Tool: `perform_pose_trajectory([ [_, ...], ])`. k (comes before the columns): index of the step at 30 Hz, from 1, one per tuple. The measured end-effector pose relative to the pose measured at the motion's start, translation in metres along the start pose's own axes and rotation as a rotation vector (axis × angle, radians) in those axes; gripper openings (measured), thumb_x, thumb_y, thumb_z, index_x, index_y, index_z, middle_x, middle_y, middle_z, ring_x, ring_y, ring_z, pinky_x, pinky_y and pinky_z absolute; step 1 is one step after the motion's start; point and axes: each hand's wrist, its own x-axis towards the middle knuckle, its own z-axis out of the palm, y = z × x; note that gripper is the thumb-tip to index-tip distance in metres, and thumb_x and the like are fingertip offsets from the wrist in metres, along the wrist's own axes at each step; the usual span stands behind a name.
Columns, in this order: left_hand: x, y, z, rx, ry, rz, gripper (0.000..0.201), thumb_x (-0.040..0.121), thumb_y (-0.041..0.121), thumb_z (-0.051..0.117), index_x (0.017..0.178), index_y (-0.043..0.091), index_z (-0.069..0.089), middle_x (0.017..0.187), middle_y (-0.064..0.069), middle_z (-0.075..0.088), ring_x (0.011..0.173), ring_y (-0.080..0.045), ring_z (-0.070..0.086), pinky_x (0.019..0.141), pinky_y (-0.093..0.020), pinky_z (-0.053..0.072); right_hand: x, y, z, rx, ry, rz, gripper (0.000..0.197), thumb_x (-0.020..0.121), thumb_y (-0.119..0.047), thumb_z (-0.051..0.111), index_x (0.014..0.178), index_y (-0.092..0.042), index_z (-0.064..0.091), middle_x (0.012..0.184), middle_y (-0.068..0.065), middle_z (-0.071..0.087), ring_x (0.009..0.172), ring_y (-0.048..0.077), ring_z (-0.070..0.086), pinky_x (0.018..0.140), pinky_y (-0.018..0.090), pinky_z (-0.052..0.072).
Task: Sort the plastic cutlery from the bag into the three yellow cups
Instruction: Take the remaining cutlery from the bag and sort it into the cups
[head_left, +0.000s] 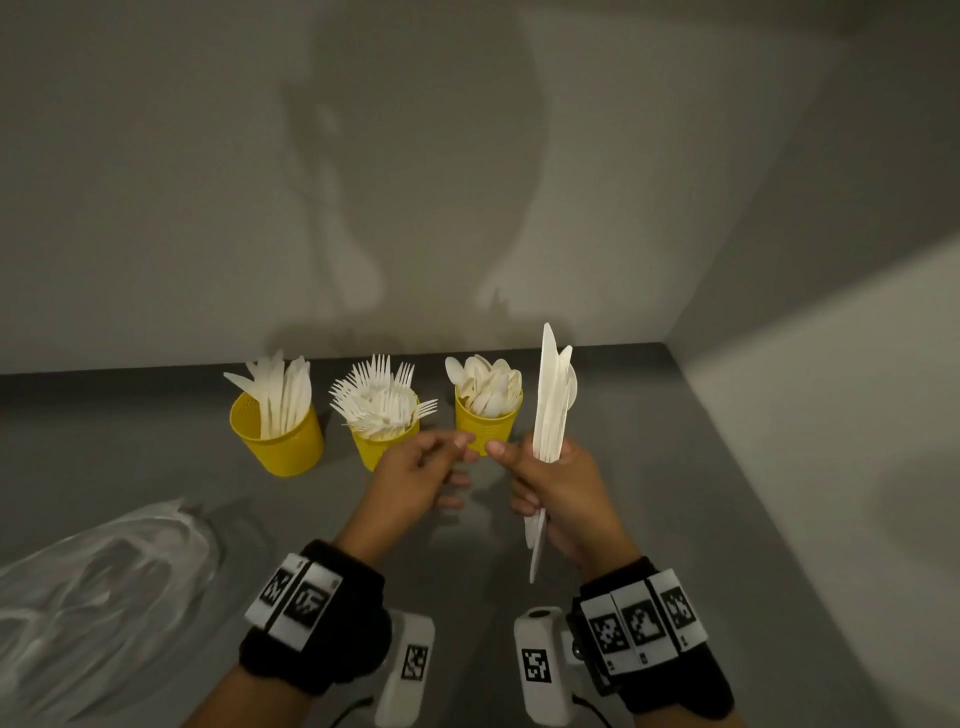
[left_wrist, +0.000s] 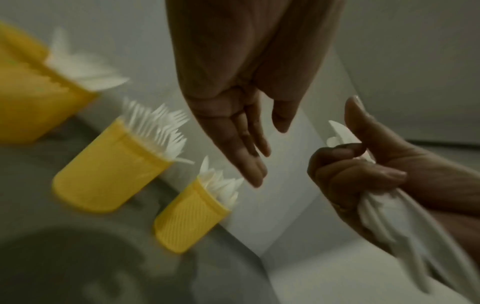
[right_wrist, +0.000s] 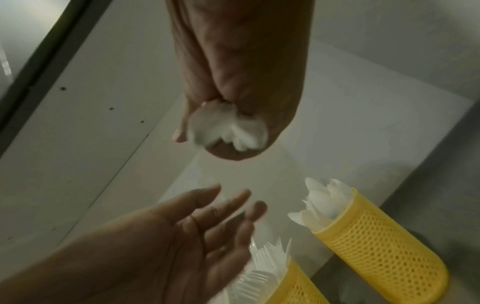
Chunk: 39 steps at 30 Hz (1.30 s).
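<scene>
Nearest, at the lower left of the grey counter, lies a crumpled clear plastic bag (what it holds cannot be made out). Above the counter, the right hand is wrapped around a bunch of white cutlery, held upright, handles poking out below the fist; knife blades show at its top, and a rounded piece among them. Just beside it, the left hand holds nothing, its fingers relaxed and loosely spread, fingertips close to the right thumb. Beyond the hands, three yellow mesh cups stand in a row near the wall: the left cup holds knives, the middle cup forks, tines up, and the right cup spoons, bowls up.
</scene>
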Motion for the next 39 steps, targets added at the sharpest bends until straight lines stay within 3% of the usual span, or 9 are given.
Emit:
perform_pose_trajectory([
  [6, -0.024, -0.027, -0.023, 0.171, -0.424, -0.156, 0.044, 0.086, -0.001, 0.053, 0.127, 0.015, 0.047, 0.102, -0.002, 0.064, 0.072, -0.006, 0.063, 0.059, -0.016, 0.052, -0.004, 0.005, 0.027, -0.117, 0.100, -0.132, 0.035, 0.076, -0.014, 0.073, 0.061, -0.013, 0.042, 0.041, -0.007, 0.036, 0.035, 0.007, 0.033, 0.037, 0.021, 0.031],
  [12, -0.036, -0.011, -0.029, 0.125, -0.331, 0.114, 0.047, 0.082, 0.003, 0.062, 0.123, 0.022, 0.049, 0.089, 0.007, 0.066, 0.081, 0.005, 0.062, 0.074, -0.010, 0.048, -0.008, 0.023, 0.056, -0.069, 0.190, -0.188, 0.026, 0.086, -0.030, 0.062, 0.079, -0.007, 0.053, 0.063, 0.004, 0.044, 0.056, 0.010, 0.046, 0.056, 0.021, 0.043],
  [15, -0.040, -0.006, -0.031, 0.310, -0.251, 0.298, 0.038, 0.082, 0.010, 0.060, 0.111, 0.033, 0.056, 0.078, 0.007, 0.066, 0.071, 0.001, 0.058, 0.067, -0.014, 0.044, -0.011, 0.024, 0.073, -0.072, 0.155, -0.232, 0.017, 0.092, -0.026, 0.054, 0.106, -0.017, 0.059, 0.085, -0.002, 0.064, 0.072, -0.004, 0.063, 0.066, 0.009, 0.045],
  [18, -0.040, -0.003, -0.031, 0.408, -0.172, 0.411, 0.028, 0.083, 0.011, 0.056, 0.095, 0.036, 0.055, 0.081, 0.016, 0.063, 0.072, 0.010, 0.058, 0.069, -0.019, 0.044, -0.013, 0.022, 0.083, -0.064, 0.096, -0.252, 0.015, 0.096, -0.017, 0.046, 0.096, -0.029, 0.055, 0.087, -0.006, 0.067, 0.073, -0.014, 0.063, 0.060, 0.001, 0.042],
  [23, -0.039, -0.005, -0.032, 0.249, -0.206, 0.434, 0.034, 0.094, 0.020, 0.037, 0.127, 0.025, 0.040, 0.111, 0.031, 0.050, 0.104, 0.020, 0.049, 0.087, -0.004, 0.039, -0.013, 0.020, 0.092, -0.104, 0.030, -0.183, 0.025, 0.095, -0.026, 0.046, 0.116, -0.014, 0.054, 0.105, -0.001, 0.064, 0.098, 0.004, 0.061, 0.070, 0.002, 0.046],
  [25, -0.036, -0.006, -0.037, 0.004, -0.206, 0.273, 0.034, 0.096, 0.025, 0.033, 0.124, 0.011, 0.044, 0.079, 0.021, 0.059, 0.071, 0.003, 0.057, 0.063, -0.012, 0.045, -0.013, 0.020, 0.091, -0.126, -0.019, -0.134, 0.032, 0.097, -0.029, 0.042, 0.119, -0.009, 0.051, 0.098, -0.002, 0.065, 0.083, -0.002, 0.063, 0.064, 0.006, 0.049],
  [28, -0.034, 0.002, -0.046, -0.294, -0.220, 0.095, 0.022, 0.098, 0.014, 0.027, 0.094, 0.011, 0.049, 0.052, 0.007, 0.043, 0.041, -0.004, 0.037, 0.039, -0.015, 0.031, -0.016, 0.022, 0.086, -0.132, -0.104, -0.097, 0.019, 0.098, -0.020, 0.040, 0.108, -0.014, 0.055, 0.083, -0.003, 0.062, 0.065, -0.004, 0.061, 0.061, 0.014, 0.049],
  [32, -0.035, 0.010, -0.052, -0.353, -0.239, 0.038, 0.025, 0.098, 0.014, 0.024, 0.088, 0.011, 0.048, 0.051, 0.004, 0.040, 0.038, -0.005, 0.031, 0.036, -0.014, 0.024, -0.018, 0.021, 0.082, -0.196, -0.055, -0.191, 0.015, 0.090, -0.009, 0.055, 0.102, -0.011, 0.064, 0.082, 0.002, 0.067, 0.071, 0.009, 0.062, 0.078, 0.028, 0.051],
  [39, -0.040, 0.010, -0.062, -0.227, -0.248, 0.026, 0.026, 0.099, 0.018, 0.023, 0.092, 0.016, 0.048, 0.061, -0.003, 0.032, 0.040, -0.004, 0.026, 0.038, -0.014, 0.021, -0.010, 0.016, 0.079, -0.220, 0.072, -0.282, 0.010, 0.078, -0.008, 0.071, 0.079, -0.001, 0.064, 0.069, 0.003, 0.065, 0.062, 0.004, 0.061, 0.065, 0.019, 0.051],
])
